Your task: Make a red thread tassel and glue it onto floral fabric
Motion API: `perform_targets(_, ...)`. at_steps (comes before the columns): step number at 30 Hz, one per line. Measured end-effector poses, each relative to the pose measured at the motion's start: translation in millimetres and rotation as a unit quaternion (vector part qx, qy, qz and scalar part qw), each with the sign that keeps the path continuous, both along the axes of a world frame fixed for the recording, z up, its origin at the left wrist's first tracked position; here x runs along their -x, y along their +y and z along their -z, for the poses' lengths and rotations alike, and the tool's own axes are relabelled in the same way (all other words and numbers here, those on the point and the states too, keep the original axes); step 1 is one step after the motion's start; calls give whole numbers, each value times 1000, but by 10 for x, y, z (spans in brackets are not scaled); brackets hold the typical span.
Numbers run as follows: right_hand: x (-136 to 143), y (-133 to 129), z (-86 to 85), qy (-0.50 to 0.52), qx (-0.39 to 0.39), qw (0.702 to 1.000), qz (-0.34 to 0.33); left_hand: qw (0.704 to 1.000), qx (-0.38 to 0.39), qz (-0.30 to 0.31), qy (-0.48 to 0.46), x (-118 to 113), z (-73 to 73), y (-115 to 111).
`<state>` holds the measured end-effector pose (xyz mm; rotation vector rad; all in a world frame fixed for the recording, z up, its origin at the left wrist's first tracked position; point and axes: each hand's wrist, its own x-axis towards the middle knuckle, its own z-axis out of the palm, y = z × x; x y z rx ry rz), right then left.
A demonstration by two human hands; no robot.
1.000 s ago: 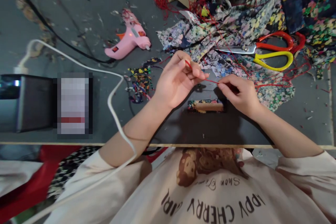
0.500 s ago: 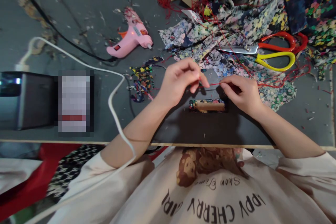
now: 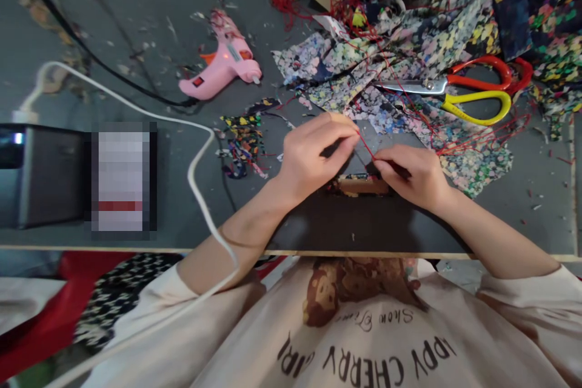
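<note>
A short length of red cord point(image 3: 366, 147) runs taut between my two hands. My left hand point(image 3: 313, 151) pinches its upper end between thumb and fingertips. Lower and to the right, my right hand point(image 3: 411, 173) pinches the other end the same way. Just below the hands lies a small flat piece point(image 3: 361, 186) with a tan middle and a dark floral edge, on the grey table; the hands partly cover its upper edge. Neither hand grips that piece.
Scissors point(image 3: 443, 88) with red and yellow handles lie on floral cloth point(image 3: 418, 24) at the upper right. A pink glue gun point(image 3: 222, 66) rests upper left, near fabric scraps point(image 3: 243, 142). A white cable point(image 3: 195, 163) crosses over my left forearm. A blurred-out phone point(image 3: 120, 179) lies far left.
My left hand's fingers have closed on the cord, where they were loosely spread before. The cord has gone from nearly level to slanting. My right hand has shifted slightly down and left.
</note>
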<state>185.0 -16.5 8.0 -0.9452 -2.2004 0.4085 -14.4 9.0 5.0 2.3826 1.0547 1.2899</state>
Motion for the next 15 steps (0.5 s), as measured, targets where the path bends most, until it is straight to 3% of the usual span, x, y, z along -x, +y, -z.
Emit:
perform_targets(3,6,-20,-11,-13,-5,1000,-22,992,11,-70,-102,12,-16,37)
perform_targets(7,4,-16,7,-19,2,999,-44,948,109,-177,-240,42,46,100)
perform_targets(11,-23,29,15,17,10,999,26,921,181,-125,-321,41,80,128)
perform_targets(15,-46,74,2,44,45,992,106,898,163,-103,-395,18,41,133)
